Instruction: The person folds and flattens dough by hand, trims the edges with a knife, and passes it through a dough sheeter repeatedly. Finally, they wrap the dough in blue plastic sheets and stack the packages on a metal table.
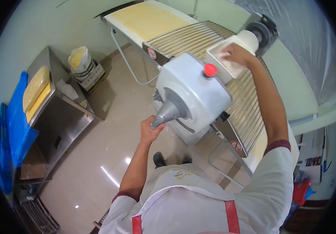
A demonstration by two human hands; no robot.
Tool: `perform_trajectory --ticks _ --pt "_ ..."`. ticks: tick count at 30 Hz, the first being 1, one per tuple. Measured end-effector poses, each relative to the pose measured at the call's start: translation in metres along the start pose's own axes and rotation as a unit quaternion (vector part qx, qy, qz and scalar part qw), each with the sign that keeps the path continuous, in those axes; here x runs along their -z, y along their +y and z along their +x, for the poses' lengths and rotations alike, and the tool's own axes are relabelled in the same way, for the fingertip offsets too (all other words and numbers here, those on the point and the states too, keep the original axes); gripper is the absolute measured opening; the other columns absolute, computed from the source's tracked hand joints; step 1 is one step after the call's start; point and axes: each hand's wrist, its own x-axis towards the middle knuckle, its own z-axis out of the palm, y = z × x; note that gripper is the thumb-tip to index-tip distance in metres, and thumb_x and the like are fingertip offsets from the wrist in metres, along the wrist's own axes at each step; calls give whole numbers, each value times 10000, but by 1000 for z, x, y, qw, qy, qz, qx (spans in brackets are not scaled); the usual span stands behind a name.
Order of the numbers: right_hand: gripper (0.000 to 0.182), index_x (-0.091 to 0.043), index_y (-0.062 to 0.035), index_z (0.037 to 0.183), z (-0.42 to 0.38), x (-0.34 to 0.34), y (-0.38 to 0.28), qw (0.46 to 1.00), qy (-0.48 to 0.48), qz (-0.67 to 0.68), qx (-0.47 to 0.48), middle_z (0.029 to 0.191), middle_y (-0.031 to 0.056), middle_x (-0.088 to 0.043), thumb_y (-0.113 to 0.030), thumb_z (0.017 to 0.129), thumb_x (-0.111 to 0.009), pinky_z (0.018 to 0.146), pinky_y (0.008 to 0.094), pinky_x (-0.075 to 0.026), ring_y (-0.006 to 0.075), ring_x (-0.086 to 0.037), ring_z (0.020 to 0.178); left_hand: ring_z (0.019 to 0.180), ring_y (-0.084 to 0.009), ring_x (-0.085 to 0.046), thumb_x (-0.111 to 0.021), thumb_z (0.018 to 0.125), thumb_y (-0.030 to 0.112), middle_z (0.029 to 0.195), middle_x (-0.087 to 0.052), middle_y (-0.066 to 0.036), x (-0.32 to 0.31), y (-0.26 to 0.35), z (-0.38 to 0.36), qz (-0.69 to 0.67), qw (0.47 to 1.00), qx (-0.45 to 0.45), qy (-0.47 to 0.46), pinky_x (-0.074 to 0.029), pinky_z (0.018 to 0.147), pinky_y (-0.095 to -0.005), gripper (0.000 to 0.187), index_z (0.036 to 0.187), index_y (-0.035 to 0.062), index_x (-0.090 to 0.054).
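Observation:
My left hand (151, 130) is closed around the end of a grey lever (164, 115) on the side of a dough sheeter (193, 91). On the sheeter's white housing is a red push button (210, 70). My right hand (238, 55) reaches into a white rectangular bin (211, 54) on top of the machine. Its fingers are bunched and a little blurred, down at white powder that looks like flour (233, 69). Metal guard bars (250, 105) run on both sides of the housing. A long sheet of yellow dough (148, 19) lies on the far belt (109, 19).
At left stands a steel table (70, 113) with a wrapped yellow slab (36, 87) and blue plastic sheeting (18, 117). A white bag (82, 62) in a carton (94, 78) sits on the floor by the wall. Clear plastic (292, 39) hangs behind the machine.

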Motion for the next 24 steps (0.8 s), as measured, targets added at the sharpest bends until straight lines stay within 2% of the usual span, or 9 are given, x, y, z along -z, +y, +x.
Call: perform_trajectory --ticks 2,4,10,13,15,19,21,22,24 --pt "287 -632 -22 1127 1 -2 10 945 70 287 -140 806 68 -648 -196 899 -613 734 311 -472 163 -601 810 881 -210 -606 -769 732 445 947 -633 -112 2 5 0 -41 999 -23 16 -468 804 -344 559 1039 15 -584" --pt "244 -590 -65 1107 12 -19 39 674 130 725 -51 800 62 -604 -251 958 -533 703 333 -480 178 -589 765 1079 -235 -541 -695 779 542 1142 -576 -128 1 31 22 -27 994 -95 49 -403 962 -374 697 1176 -3 -518" --pt "283 -483 -138 731 -124 -68 74 274 172 932 166 617 8 -428 -303 954 -429 405 275 -346 131 -443 524 1153 -249 -511 -535 958 324 1218 -548 -154 -46 169 128 141 965 -193 109 -373 1012 -362 463 1255 -27 -481" --pt "247 -493 -149 746 -283 -163 175 254 298 917 81 608 -27 -433 -280 948 -439 387 264 -352 113 -412 476 1154 -261 -515 -524 960 269 1257 -531 -177 -74 174 179 217 962 -150 75 -395 985 -356 444 1282 -31 -464" --pt "217 -549 -118 899 -454 -250 294 221 217 893 328 728 6 -554 -252 976 -397 432 259 -437 110 -496 530 1153 -261 -528 -525 957 260 1300 -512 -199 -57 156 205 315 945 -90 -15 -405 975 -353 463 1306 -34 -446" --pt "248 -602 -44 1079 -966 -241 301 394 766 427 -277 993 76 -638 -222 962 -475 763 314 -527 197 -618 877 1208 -239 -507 -462 975 348 1331 -515 -179 -28 137 244 440 894 -16 -83 -380 1007 -351 510 1330 -19 -464" --pt "210 -635 -40 937 -933 -120 182 110 866 81 -480 906 75 -625 -222 889 -543 676 293 -508 185 -612 804 1215 -249 -500 -444 970 367 1323 -529 -162 0 112 280 418 895 -32 -154 -356 1026 -342 540 1369 4 -441" --pt "267 -612 -51 1017 -949 -133 187 85 862 33 -499 990 86 -608 -276 901 -525 745 320 -482 200 -584 891 1218 -255 -497 -435 967 376 1319 -535 -154 7 105 286 407 893 -39 -186 -344 1036 -338 555 1389 15 -429" --pt "405 -565 -74 1176 -938 -231 257 233 786 13 -573 1157 107 -574 -382 925 -489 883 374 -432 231 -529 1065 1237 -245 -479 -418 976 381 1336 -522 -154 11 106 288 384 905 34 -179 -321 1053 -328 555 1389 11 -431"
